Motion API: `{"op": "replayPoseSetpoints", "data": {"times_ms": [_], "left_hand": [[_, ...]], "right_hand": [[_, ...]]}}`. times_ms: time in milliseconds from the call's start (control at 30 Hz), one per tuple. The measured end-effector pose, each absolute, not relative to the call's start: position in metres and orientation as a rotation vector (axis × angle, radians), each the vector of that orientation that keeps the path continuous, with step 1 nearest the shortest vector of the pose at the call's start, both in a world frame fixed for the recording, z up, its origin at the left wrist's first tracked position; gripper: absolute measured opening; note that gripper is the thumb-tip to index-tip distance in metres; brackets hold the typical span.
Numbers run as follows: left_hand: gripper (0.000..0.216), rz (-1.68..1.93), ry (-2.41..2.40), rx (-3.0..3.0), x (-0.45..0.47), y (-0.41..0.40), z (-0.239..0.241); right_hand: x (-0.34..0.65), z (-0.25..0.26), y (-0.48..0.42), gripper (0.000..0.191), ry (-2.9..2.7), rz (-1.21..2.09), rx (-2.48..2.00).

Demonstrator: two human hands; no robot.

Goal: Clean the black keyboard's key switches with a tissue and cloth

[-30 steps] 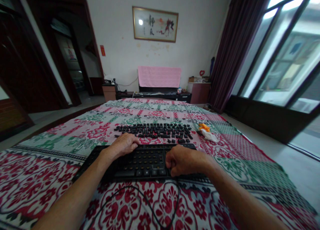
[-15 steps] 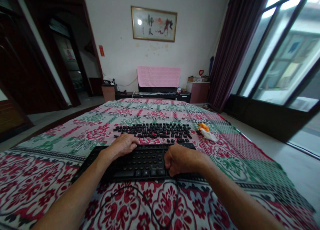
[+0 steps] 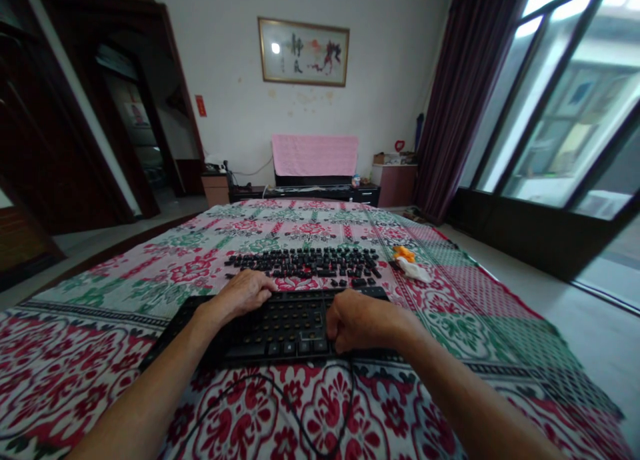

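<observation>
A black keyboard (image 3: 285, 327) with most keycaps removed lies on a floral cloth (image 3: 100, 353) in front of me. My left hand (image 3: 245, 293) rests on its upper left part, fingers curled down onto the frame. My right hand (image 3: 357, 320) sits closed on the keyboard's right half, fingers tucked under; what they pinch is hidden. Just beyond the keyboard, several loose black keycaps (image 3: 305, 263) lie spread in rows on the cloth. The keyboard's black cable (image 3: 300, 407) loops toward me.
An orange and white tool or cloth (image 3: 407, 263) lies to the right of the keycaps. A low cabinet with a pink cover (image 3: 315, 157) stands at the far wall. Large windows (image 3: 560, 113) and a dark curtain are on the right, a dark doorway on the left.
Both hands stay on the keyboard almost unmoved; the right hand has shifted slightly left. The view has tilted a little.
</observation>
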State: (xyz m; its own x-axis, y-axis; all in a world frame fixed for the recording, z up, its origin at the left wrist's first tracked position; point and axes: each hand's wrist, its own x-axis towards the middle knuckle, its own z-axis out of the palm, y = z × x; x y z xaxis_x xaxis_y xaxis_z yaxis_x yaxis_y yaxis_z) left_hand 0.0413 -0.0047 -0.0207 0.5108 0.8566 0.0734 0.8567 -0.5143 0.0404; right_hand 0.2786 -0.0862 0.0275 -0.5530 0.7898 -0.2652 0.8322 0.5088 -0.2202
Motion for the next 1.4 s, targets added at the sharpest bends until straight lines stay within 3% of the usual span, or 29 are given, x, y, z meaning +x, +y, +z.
{"op": "replayPoseSetpoints", "data": {"times_ms": [400,567,833,1133,1400], "left_hand": [[0.025,-0.149,-1.570,-2.736,0.043,-0.005,-0.020],[0.026,-0.132,-1.606,-2.719,0.046,-0.010,-0.017],[0.026,-0.123,-1.619,-2.715,0.047,-0.011,-0.017],[0.030,-0.115,-1.632,-2.738,0.046,-0.008,-0.018],[0.028,-0.108,-1.616,-2.741,0.047,-0.009,-0.016]], "right_hand": [[0.278,0.024,-0.080,0.020,2.508,-0.654,1.441],[0.303,0.015,-0.067,0.023,2.589,-0.942,1.363],[0.334,0.013,-0.021,0.024,2.772,-0.263,1.869],[0.308,-0.012,0.022,0.033,2.666,-0.260,1.848],[0.302,-0.021,0.030,0.026,2.635,-0.231,1.837]]}}
